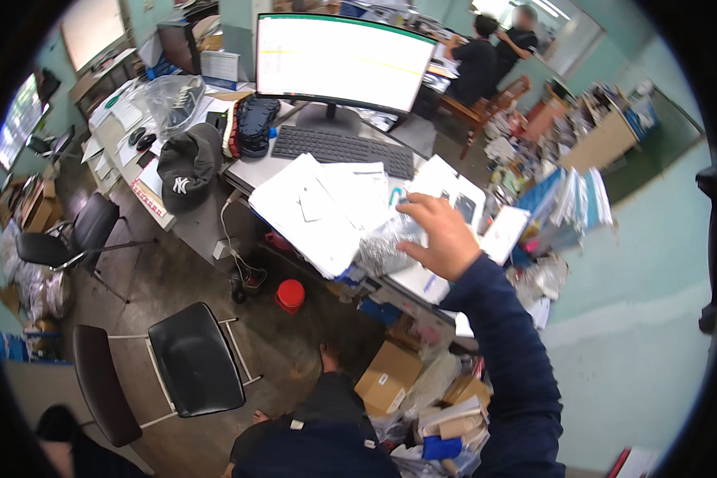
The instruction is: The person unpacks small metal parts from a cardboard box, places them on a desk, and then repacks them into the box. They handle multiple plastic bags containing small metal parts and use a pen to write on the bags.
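Logging from my remote seat: right hand point(442, 235), fingers spread and unclenched, resting on a silvery crinkled bag point(384, 245) at the desk's point(199, 223) front edge, gripping nothing firmly. Bag lies against a heap of white papers point(315, 211). Keyboard point(338, 150) and monitor point(338, 60) toward the desk's rear; dark cap point(187, 166) at its left corner. Left hand unseen.

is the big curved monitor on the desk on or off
On: the monitor glows bright white with faint lines across it, behind the keyboard.
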Action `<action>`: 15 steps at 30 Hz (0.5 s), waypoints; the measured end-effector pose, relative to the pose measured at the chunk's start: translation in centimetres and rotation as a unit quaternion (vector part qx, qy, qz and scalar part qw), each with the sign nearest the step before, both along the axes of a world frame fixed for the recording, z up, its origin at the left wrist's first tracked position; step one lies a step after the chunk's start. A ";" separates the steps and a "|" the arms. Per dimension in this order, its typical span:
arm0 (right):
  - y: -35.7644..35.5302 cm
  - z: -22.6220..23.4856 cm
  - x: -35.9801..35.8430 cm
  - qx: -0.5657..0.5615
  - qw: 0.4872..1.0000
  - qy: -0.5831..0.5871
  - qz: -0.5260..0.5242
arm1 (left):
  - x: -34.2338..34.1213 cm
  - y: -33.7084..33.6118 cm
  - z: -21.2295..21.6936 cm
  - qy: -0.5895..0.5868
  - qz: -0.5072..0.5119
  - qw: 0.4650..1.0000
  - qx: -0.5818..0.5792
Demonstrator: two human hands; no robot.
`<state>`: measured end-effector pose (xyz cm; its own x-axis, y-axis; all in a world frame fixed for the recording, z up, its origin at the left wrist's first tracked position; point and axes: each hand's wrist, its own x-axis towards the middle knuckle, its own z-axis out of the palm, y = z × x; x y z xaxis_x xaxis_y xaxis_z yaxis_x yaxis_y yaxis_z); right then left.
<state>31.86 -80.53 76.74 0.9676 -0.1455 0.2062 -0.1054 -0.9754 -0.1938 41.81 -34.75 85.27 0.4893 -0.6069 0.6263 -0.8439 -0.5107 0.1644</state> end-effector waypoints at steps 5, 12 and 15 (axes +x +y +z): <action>-8.2 -13.5 6.0 -0.133 0.961 0.240 0.038 | 0.6 2.3 -3.5 0.126 0.104 0.984 0.075; -7.3 -15.5 8.2 -0.142 0.908 0.390 0.063 | -15.8 20.1 -20.8 0.446 0.418 0.792 -0.003; -1.9 -16.5 9.6 -0.187 0.938 0.255 0.144 | -27.0 25.6 -29.3 0.570 0.538 0.620 -0.024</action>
<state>41.47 -82.47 60.23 0.9424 0.1274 -0.3094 0.1872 -0.9672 0.1718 14.83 -9.11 55.98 0.7360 0.4614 -0.4954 0.6608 -0.6487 0.3775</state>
